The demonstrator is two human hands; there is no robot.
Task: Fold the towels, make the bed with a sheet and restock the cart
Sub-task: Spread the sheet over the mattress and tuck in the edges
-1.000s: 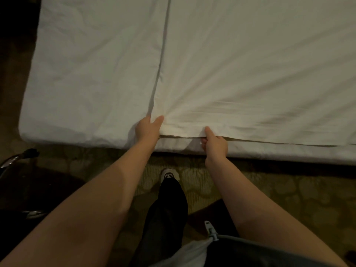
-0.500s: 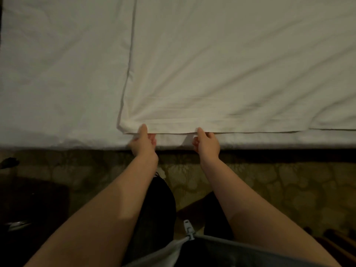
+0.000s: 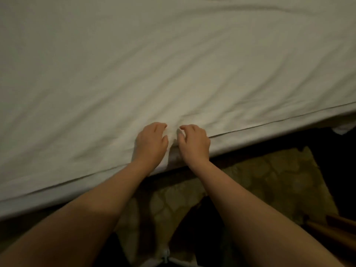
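A white sheet [image 3: 173, 64] covers the bed and fills the upper part of the view. Its hem [image 3: 269, 123] runs slantwise along the near side of the mattress [image 3: 240, 141]. My left hand [image 3: 151, 143] and my right hand [image 3: 194, 143] lie close together on top of the sheet just inside the hem. The fingers of both are curled into the cloth, and a small ridge of fabric is bunched between them. Creases fan out from that spot across the sheet.
Patterned carpet [image 3: 260, 180] lies below the bed's edge, where my dark trouser legs stand. A brown wooden piece [image 3: 335, 228] shows at the lower right. Past the bed's right end the floor is dark.
The sheet's left corner has gone out of view as I shifted right along the bed. Both hands left the hem's edge and now sit closer together on top of the sheet.
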